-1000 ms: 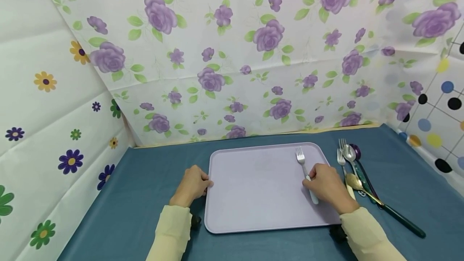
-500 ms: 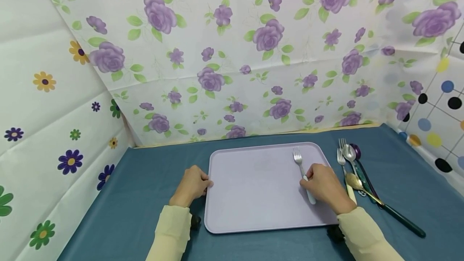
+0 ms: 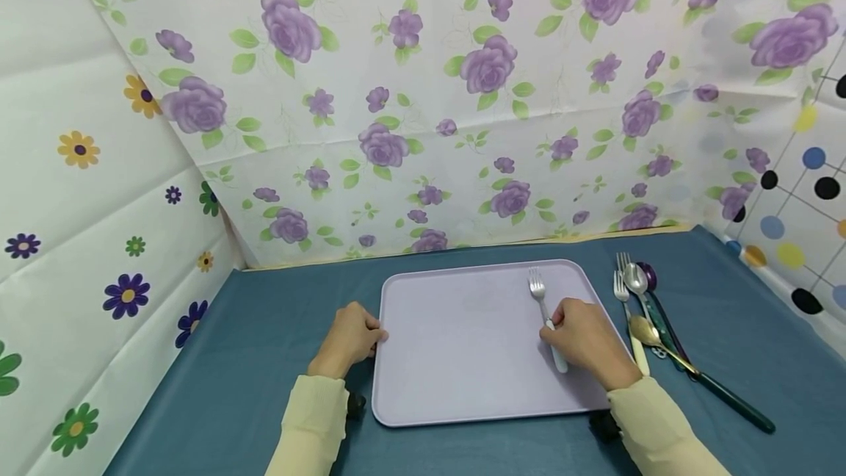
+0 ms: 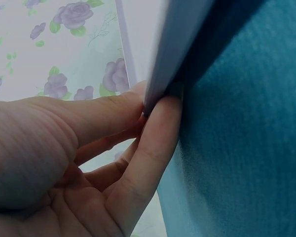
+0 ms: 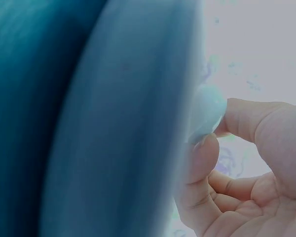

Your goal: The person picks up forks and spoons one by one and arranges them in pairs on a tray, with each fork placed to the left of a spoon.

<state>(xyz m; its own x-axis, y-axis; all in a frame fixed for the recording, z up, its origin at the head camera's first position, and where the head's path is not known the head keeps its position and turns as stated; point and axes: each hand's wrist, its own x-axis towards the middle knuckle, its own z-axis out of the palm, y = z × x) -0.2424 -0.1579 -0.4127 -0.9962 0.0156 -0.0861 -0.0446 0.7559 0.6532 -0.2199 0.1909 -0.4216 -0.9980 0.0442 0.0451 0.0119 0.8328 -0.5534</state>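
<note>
A pale lilac rectangular tray (image 3: 456,344) lies flat on the blue-covered table. My left hand (image 3: 346,336) pinches its left rim between thumb and fingers; the left wrist view shows the thumb above and a finger beneath the tray edge (image 4: 163,54). Over the right part of the tray, my right hand (image 3: 584,336) pinches a fork (image 3: 538,292) by its white handle, tines pointing to the far side. In the right wrist view the handle end (image 5: 208,111) sits between thumb and forefinger, close to the blurred tray rim (image 5: 123,123). Whether the fork touches the tray is hard to tell.
Right of the tray lies a loose pile: two forks (image 3: 621,289), a silver spoon (image 3: 637,279), a purple-headed spoon (image 3: 651,278) and a gold spoon (image 3: 644,330) with a dark green handle across the others. Floral sheets (image 3: 436,131) stand behind and left; a dotted sheet (image 3: 793,219) stands right.
My right hand has shifted slightly left over the tray, carrying the fork with it. The left hand stays on the tray's left rim, and the tray has not moved.
</note>
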